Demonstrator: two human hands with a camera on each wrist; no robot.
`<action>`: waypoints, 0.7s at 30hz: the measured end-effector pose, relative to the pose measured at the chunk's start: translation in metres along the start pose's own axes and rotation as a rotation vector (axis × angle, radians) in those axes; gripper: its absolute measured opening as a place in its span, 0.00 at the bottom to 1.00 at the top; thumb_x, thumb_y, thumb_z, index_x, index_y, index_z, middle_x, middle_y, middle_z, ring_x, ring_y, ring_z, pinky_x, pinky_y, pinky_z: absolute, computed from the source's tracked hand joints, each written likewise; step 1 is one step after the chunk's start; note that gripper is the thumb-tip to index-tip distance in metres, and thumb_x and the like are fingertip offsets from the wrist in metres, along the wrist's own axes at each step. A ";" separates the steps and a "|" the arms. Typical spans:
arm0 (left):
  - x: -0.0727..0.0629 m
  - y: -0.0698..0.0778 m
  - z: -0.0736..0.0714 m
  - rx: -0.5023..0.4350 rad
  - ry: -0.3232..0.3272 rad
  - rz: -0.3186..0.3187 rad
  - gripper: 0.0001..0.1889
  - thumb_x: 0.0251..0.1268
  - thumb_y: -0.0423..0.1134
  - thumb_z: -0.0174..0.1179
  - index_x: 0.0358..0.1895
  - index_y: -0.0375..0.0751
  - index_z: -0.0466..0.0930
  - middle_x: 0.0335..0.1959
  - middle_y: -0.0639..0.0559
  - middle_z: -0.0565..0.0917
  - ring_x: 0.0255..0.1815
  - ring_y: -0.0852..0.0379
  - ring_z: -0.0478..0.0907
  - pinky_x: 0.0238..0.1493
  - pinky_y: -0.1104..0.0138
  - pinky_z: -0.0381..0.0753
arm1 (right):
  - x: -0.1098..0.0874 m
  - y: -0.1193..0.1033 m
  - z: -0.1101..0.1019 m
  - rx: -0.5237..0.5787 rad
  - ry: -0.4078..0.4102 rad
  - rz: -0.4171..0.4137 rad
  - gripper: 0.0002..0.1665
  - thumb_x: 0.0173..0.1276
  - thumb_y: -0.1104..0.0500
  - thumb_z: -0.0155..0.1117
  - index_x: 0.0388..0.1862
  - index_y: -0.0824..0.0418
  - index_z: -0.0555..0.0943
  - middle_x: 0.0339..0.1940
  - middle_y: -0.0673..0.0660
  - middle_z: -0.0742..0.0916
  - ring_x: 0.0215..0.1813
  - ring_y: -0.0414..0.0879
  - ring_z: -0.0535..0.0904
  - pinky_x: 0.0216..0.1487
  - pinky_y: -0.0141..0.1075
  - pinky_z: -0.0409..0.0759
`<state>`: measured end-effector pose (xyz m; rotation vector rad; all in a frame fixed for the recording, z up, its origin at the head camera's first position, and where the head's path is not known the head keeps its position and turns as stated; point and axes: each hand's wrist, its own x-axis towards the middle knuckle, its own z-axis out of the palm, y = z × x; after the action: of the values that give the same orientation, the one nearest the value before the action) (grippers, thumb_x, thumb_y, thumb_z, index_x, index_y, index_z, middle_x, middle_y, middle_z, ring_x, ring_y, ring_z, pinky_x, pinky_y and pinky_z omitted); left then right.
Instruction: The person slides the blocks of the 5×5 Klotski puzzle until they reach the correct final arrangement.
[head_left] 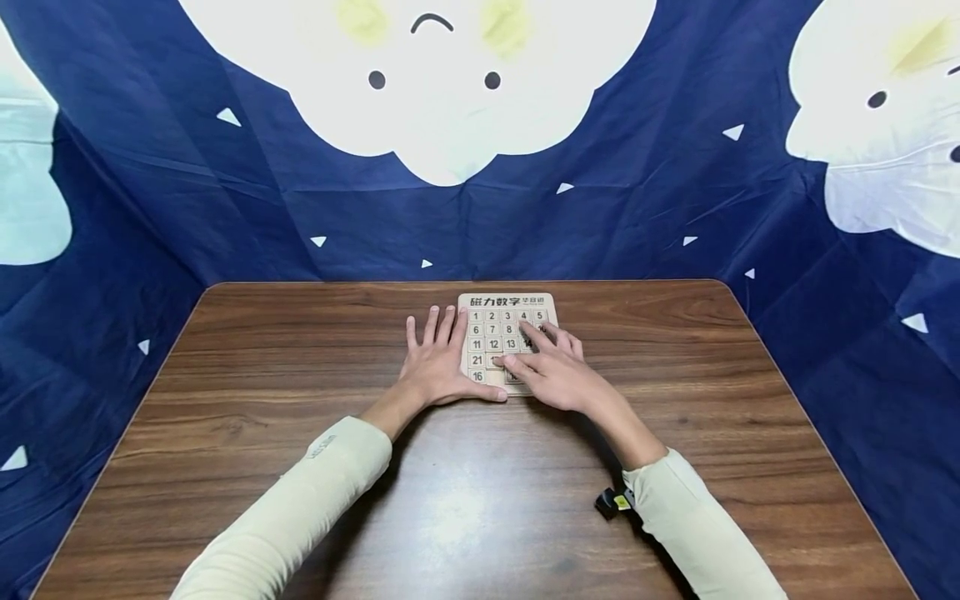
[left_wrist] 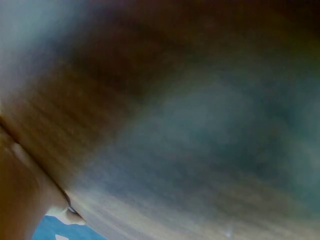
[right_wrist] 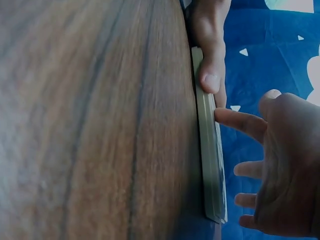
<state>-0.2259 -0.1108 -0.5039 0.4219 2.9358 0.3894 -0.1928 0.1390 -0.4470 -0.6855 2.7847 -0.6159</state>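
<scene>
A wooden sliding number puzzle (head_left: 476,302) lies flat near the table's far edge, its square tiles printed with black numerals and Chinese characters running along its top. My left hand (head_left: 437,367) has its fingers spread straight beside the board's left side, with the thumb along the near edge. Seen from the right wrist, that thumb (right_wrist: 211,80) rests on the board's edge. Over the lower right tiles is my right hand (head_left: 558,375), one fingertip touching a tile in the fourth row and covering part of its number. A gap shows in the bottom row, right of tile 16.
The brown wood-grain table (head_left: 300,350) has rounded far corners. Behind it hangs a dark blue cloth (head_left: 247,225) with white clouds and triangles. A small black device (head_left: 607,503) is at the right wrist. The left wrist view is mostly blurred tabletop.
</scene>
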 end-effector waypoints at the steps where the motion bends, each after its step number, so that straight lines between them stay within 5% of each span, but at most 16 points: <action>1: 0.000 0.000 0.000 -0.001 0.001 0.001 0.91 0.34 0.96 0.68 0.96 0.48 0.31 0.98 0.39 0.39 0.98 0.36 0.27 0.92 0.33 0.19 | 0.001 0.001 0.000 0.002 0.002 -0.001 0.30 0.95 0.36 0.41 0.76 0.39 0.87 0.97 0.63 0.58 0.94 0.76 0.48 0.90 0.74 0.45; 6: 0.000 -0.001 0.001 -0.003 -0.001 0.002 0.91 0.34 0.96 0.68 0.96 0.48 0.31 0.98 0.40 0.38 0.98 0.36 0.27 0.92 0.33 0.19 | -0.002 0.008 -0.004 0.017 0.022 -0.026 0.30 0.95 0.37 0.41 0.74 0.38 0.88 0.97 0.65 0.58 0.94 0.77 0.48 0.89 0.76 0.44; 13: 0.001 -0.001 0.001 -0.012 0.012 0.002 0.92 0.33 0.95 0.69 0.96 0.48 0.31 0.98 0.39 0.39 0.98 0.36 0.28 0.92 0.32 0.19 | -0.015 0.018 -0.014 0.047 0.048 -0.020 0.37 0.93 0.30 0.39 0.58 0.41 0.96 0.96 0.65 0.62 0.93 0.79 0.48 0.88 0.76 0.44; 21: 0.001 -0.001 0.003 -0.011 0.009 0.003 0.92 0.33 0.96 0.68 0.96 0.48 0.31 0.98 0.40 0.39 0.98 0.37 0.27 0.92 0.34 0.18 | -0.015 0.009 -0.008 0.031 -0.005 -0.027 0.29 0.94 0.35 0.45 0.63 0.38 0.94 0.96 0.63 0.61 0.94 0.76 0.50 0.88 0.77 0.47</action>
<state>-0.2262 -0.1105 -0.5071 0.4234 2.9408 0.4092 -0.1858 0.1561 -0.4419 -0.7190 2.7593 -0.6607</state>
